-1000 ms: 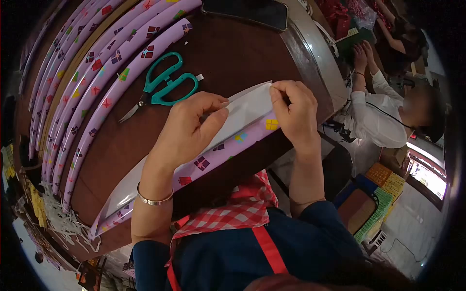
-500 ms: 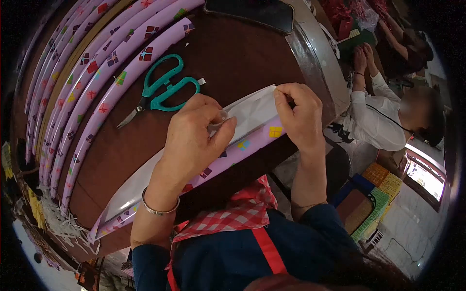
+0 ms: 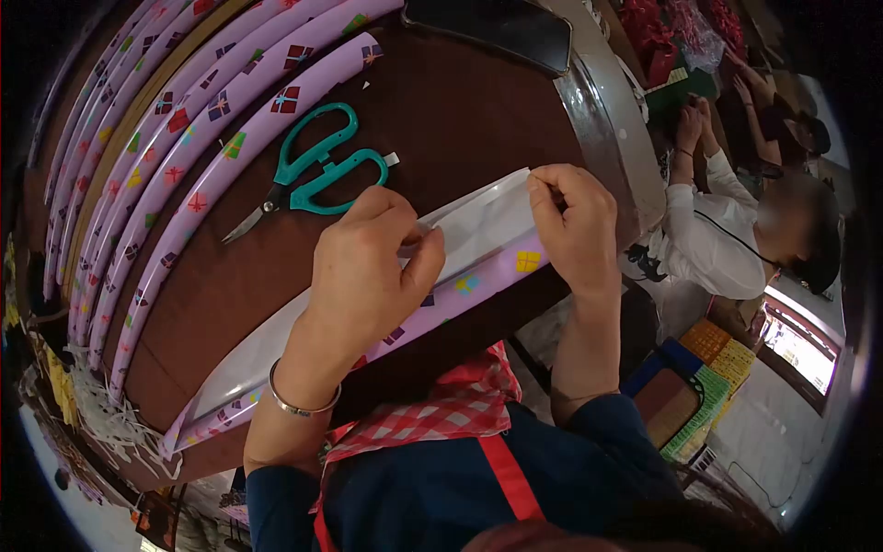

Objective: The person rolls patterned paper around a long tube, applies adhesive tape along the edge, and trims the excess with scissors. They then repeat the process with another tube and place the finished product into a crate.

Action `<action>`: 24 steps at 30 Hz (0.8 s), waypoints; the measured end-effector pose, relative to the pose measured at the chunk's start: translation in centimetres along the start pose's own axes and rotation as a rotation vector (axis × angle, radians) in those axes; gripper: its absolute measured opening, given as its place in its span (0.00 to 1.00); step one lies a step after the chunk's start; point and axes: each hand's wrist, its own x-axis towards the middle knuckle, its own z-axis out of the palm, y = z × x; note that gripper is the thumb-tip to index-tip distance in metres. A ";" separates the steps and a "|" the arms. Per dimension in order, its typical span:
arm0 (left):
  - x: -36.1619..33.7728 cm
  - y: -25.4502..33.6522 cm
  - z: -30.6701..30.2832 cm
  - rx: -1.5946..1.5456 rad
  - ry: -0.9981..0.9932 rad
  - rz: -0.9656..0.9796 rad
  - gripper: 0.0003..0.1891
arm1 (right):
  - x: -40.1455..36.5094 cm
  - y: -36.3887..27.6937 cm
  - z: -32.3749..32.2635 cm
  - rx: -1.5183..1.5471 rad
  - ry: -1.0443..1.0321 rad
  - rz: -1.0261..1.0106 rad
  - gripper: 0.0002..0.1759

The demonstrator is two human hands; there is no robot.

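A strip of purple gift-print wrapping paper (image 3: 464,285) lies along the table's near edge, its white underside turned up behind the printed band. My right hand (image 3: 579,221) pinches the paper's upper right corner between thumb and fingers. My left hand (image 3: 363,271), with a bangle on the wrist, is over the middle of the strip. Its thumb and curled fingers are closed together, and what they hold is hidden. Teal-handled scissors (image 3: 317,175) rest on the brown table (image 3: 221,285) beyond my left hand, blades partly apart.
Several rolls of the same purple paper (image 3: 198,198) lie side by side at the left. White shredded strips (image 3: 110,414) hang at the table's left edge. A dark phone-like slab (image 3: 492,32) lies at the back. To the right sits a person in a white shirt (image 3: 713,225), near coloured stacks (image 3: 699,405).
The camera view has shifted slightly. My left fingers have closed a little over the paper, and the pale bit seen at their tips is now hidden. My right hand keeps its pinch.
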 end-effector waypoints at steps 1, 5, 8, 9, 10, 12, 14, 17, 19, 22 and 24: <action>0.0 0.0 0.0 0.020 0.000 0.001 0.06 | 0.1 -0.1 0.0 0.014 0.007 0.020 0.03; 0.0 -0.1 0.1 0.069 0.005 0.019 0.07 | 0.4 0.0 0.1 0.019 0.000 0.018 0.03; -0.1 0.0 0.1 0.155 0.016 0.037 0.07 | 0.5 -0.1 0.1 0.015 -0.001 0.000 0.03; -0.1 0.0 0.1 0.155 0.018 0.036 0.07 | 0.5 -0.1 0.1 0.025 -0.003 0.014 0.03; -0.1 0.0 0.2 0.190 0.032 0.039 0.08 | 0.5 -0.1 0.1 0.036 -0.006 0.028 0.03; -0.1 -0.1 0.2 0.225 0.046 0.040 0.08 | 0.5 0.0 0.1 0.024 -0.011 0.015 0.03; -0.1 -0.2 0.2 0.232 0.061 0.055 0.08 | 0.6 0.0 0.1 0.011 -0.014 0.000 0.03; -0.1 -0.2 0.1 0.246 0.056 0.053 0.08 | 0.6 0.0 0.1 -0.013 -0.020 0.002 0.03; 0.0 -0.2 0.1 0.247 0.062 0.059 0.08 | 0.6 -0.1 0.0 -0.014 -0.032 0.002 0.03; -0.1 -0.3 0.1 0.257 0.068 0.068 0.08 | 0.6 -0.1 0.1 -0.010 -0.037 0.027 0.03; -0.1 -0.4 0.2 0.267 0.070 0.069 0.08 | 0.7 -0.2 0.1 -0.019 -0.038 0.021 0.03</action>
